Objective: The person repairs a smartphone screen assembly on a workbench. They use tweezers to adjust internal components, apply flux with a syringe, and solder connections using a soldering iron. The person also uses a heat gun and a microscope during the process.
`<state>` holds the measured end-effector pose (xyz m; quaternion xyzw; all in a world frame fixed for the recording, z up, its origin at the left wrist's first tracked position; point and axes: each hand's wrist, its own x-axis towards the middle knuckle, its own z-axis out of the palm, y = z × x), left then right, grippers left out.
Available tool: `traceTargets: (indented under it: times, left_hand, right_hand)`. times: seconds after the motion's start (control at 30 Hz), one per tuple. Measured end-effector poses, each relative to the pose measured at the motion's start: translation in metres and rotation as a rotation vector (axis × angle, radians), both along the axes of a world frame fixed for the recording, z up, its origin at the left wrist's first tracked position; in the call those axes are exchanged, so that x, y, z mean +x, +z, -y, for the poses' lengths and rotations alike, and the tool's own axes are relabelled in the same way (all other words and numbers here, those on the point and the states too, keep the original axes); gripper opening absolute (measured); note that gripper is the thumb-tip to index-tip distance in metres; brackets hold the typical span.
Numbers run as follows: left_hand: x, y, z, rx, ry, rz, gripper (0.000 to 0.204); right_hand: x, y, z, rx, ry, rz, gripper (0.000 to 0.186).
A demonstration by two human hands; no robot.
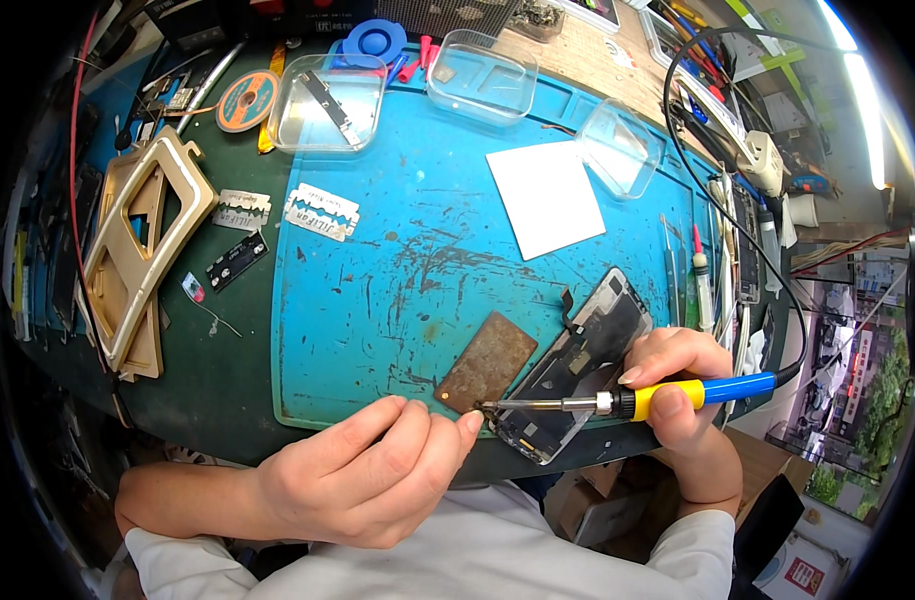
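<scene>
My right hand (682, 375) grips a soldering iron (723, 389) by its yellow and blue handle, the metal shaft pointing left. Its tip reaches the near corner of a phone screen assembly (546, 398), which lies tilted at the mat's front edge with a short dark flex cable standing up from it. My left hand (378, 470) is closed in a pinch just left of the tip; whatever its fingers hold is too small to make out. Beside the screen, just beyond the pinch, lies a brown, worn rectangular plate (490, 362).
A white square pad (546, 192) lies on the blue mat (378, 300). Clear plastic boxes (483, 80) stand along the back. Razor blades (322, 212), a solder-wick spool (249, 101) and a beige frame (143, 250) are at left. The iron's black cable (748, 235) arches over the right side.
</scene>
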<state>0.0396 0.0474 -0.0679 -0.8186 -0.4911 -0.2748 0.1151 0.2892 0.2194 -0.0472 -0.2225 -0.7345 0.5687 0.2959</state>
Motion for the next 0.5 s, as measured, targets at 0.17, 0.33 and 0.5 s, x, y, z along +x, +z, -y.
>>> traceTargets:
  times: [0.17,0.33,0.5]
  left_hand:
    - [-0.0003,0.0002,-0.0004,-0.001,-0.006,-0.003,0.016]
    - [0.0001,-0.0003,0.0003,0.0,-0.003,-0.008,0.017]
    - [-0.0005,-0.0002,0.0002,-0.005,-0.012,-0.008,0.017]
  right_hand:
    - [0.0001,0.0007,-0.0019,0.016,0.033,0.008,0.024]
    - [-0.0005,-0.001,-0.0026,0.028,0.042,0.005,0.024]
    - [-0.0014,0.001,-0.0033,0.052,0.053,0.017,0.022]
